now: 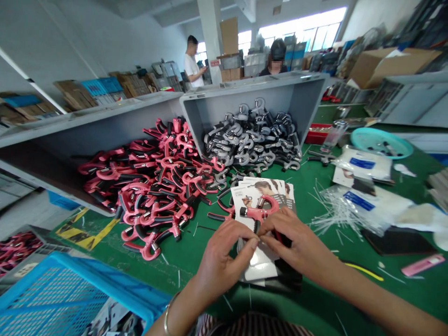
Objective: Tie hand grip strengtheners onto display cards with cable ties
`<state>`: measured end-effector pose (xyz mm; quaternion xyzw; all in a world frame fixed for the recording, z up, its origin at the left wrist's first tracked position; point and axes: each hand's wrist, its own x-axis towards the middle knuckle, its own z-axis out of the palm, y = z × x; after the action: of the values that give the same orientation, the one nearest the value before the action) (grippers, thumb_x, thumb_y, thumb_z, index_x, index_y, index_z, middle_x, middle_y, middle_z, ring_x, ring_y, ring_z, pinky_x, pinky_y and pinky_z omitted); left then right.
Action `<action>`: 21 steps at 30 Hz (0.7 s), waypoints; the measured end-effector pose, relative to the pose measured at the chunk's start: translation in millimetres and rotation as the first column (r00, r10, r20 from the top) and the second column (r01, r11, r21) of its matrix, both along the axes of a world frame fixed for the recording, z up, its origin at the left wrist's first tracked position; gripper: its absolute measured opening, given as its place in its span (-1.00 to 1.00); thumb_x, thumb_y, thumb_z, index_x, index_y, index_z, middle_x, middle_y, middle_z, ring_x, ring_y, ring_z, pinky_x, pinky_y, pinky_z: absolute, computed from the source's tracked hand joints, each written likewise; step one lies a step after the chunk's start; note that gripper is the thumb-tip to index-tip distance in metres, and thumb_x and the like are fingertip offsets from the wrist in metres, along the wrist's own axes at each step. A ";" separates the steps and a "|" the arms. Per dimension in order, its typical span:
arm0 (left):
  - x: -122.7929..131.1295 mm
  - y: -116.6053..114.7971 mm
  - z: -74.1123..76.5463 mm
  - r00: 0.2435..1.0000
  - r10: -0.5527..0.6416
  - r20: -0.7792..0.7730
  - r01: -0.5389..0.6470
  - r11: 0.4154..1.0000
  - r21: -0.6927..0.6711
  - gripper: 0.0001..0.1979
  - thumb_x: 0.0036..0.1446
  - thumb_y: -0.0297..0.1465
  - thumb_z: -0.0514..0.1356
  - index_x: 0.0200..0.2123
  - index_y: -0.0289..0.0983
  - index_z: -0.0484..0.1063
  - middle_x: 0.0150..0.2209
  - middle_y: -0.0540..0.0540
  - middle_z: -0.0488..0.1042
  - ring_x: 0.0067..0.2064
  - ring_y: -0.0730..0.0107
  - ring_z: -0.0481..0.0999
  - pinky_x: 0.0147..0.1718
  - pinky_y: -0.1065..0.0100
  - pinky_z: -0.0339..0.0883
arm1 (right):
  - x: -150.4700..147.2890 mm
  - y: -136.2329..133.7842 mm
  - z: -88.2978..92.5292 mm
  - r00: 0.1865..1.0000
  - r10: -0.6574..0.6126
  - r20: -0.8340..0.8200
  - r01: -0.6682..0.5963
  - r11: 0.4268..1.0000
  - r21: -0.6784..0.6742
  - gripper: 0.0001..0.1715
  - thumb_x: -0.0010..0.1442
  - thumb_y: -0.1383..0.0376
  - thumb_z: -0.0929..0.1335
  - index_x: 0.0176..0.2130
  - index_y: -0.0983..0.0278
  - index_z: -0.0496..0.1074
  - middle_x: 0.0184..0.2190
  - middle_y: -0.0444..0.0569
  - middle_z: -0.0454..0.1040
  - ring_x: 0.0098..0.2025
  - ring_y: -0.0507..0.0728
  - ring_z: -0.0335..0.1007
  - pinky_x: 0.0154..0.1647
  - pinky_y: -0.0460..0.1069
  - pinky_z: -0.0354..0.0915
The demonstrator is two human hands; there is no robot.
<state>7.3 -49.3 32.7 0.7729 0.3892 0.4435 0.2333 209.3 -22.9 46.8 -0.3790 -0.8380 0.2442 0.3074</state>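
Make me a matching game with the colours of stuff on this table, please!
Things:
1. heap of hand exercisers left of the bin
2. hand exercisers inside the bin
3. round bowl at the right
4. mesh crate at lower left

Colours:
A. blue
B. grey
C. pink
D. turquoise

Pairs: 1-C, 2-B, 3-D, 4-A.

Left hand [224, 254] and right hand [297, 242] meet at lower centre of frame, fingers curled, fingertips pinched and touching. Forearms enter from the bottom edge, converging.
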 end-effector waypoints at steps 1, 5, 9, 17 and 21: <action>1.7 -3.9 -5.4 1.000 0.022 -0.020 -0.023 0.999 -0.032 -0.82 0.18 -0.49 0.25 -0.14 -0.23 0.40 -0.19 -0.09 0.49 -0.11 0.30 0.45 -0.07 0.21 0.31 | -0.6 0.5 -1.6 1.000 0.013 -0.026 -0.013 1.000 0.000 -0.90 0.34 0.30 0.33 -0.28 0.16 0.40 -0.29 -0.12 0.53 -0.10 0.17 0.39 0.07 0.20 0.23; 3.2 -5.4 -24.2 0.987 0.143 -0.073 -0.148 0.987 -0.067 -0.72 0.15 -0.47 0.28 -0.07 -0.22 0.34 -0.04 -0.16 0.44 0.02 0.19 0.39 0.03 0.11 0.28 | -8.5 9.3 -8.1 0.997 0.061 -0.041 -0.060 0.998 0.010 -0.94 0.31 0.30 0.36 -0.17 0.13 0.42 -0.14 -0.11 0.53 0.10 0.20 0.33 0.29 0.26 -0.01; -0.7 27.4 -32.0 0.979 0.186 -0.079 -0.185 0.983 0.019 -0.86 0.22 -0.49 0.22 -0.15 -0.23 0.39 -0.16 -0.10 0.50 -0.09 0.27 0.45 -0.05 0.18 0.32 | -18.9 41.0 -15.4 0.999 -0.007 -0.032 0.008 0.999 0.039 -0.95 0.30 0.31 0.36 -0.25 0.19 0.46 -0.25 -0.09 0.54 -0.05 0.19 0.36 0.18 0.22 0.10; 9.1 54.1 -45.0 0.952 0.290 -0.095 -0.284 0.956 0.068 -0.87 0.25 -0.45 0.20 -0.13 -0.26 0.40 -0.12 -0.17 0.48 -0.03 0.20 0.44 0.01 0.14 0.31 | -8.4 56.4 -19.5 0.995 0.086 -0.059 -0.069 0.969 0.239 -0.86 0.32 0.38 0.33 -0.28 0.20 0.48 -0.16 -0.09 0.56 0.01 0.19 0.32 0.22 0.24 0.01; 0.8 37.9 -40.9 0.986 0.133 -0.099 -0.143 0.985 -0.097 -0.87 0.25 -0.40 0.20 -0.12 -0.22 0.44 -0.04 -0.15 0.47 0.09 0.18 0.41 0.13 0.11 0.23 | 52.2 24.6 -36.3 0.979 -0.176 -0.100 0.194 0.957 0.217 -0.87 0.35 0.30 0.31 -0.17 0.15 0.47 -0.07 -0.06 0.55 0.04 0.20 0.36 0.15 0.20 0.14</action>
<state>8.1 -11.4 -8.2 0.7506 0.4746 0.4018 0.2234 261.5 1.7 10.5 -0.4084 -0.8081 0.1325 0.4033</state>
